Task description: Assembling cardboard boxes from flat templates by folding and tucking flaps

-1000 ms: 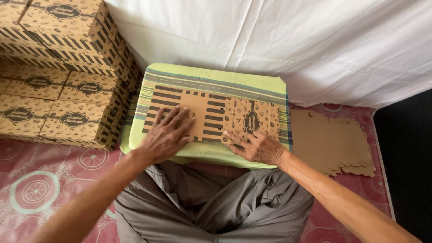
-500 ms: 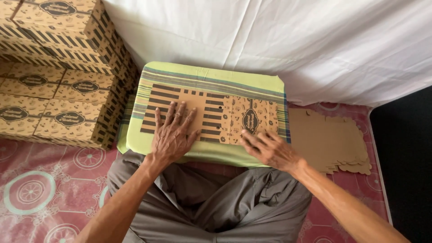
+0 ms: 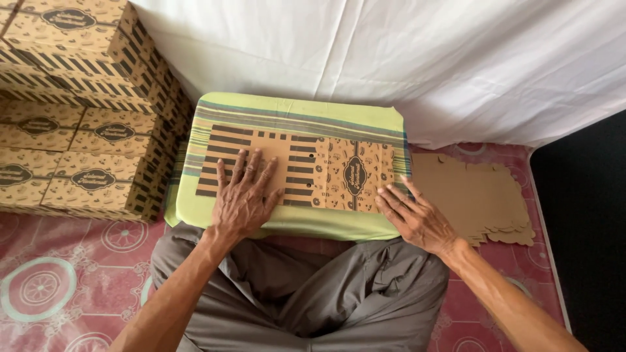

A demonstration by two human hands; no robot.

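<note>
On flat carton (image 3: 306, 168): left hand (image 3: 242, 199) splayed, right hand (image 3: 416, 218) at edge.

Flat brown box blank (image 3: 306, 168) centre; brown box stack (image 3: 72, 111) left

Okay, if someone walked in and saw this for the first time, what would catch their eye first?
Probably the flat printed cardboard sheet on the green cushion in the middle, with the left hand pressed flat on it and the right hand at its near right corner. Next, the stacked patterned boxes at left and the pile of plain brown blanks at right.
</note>
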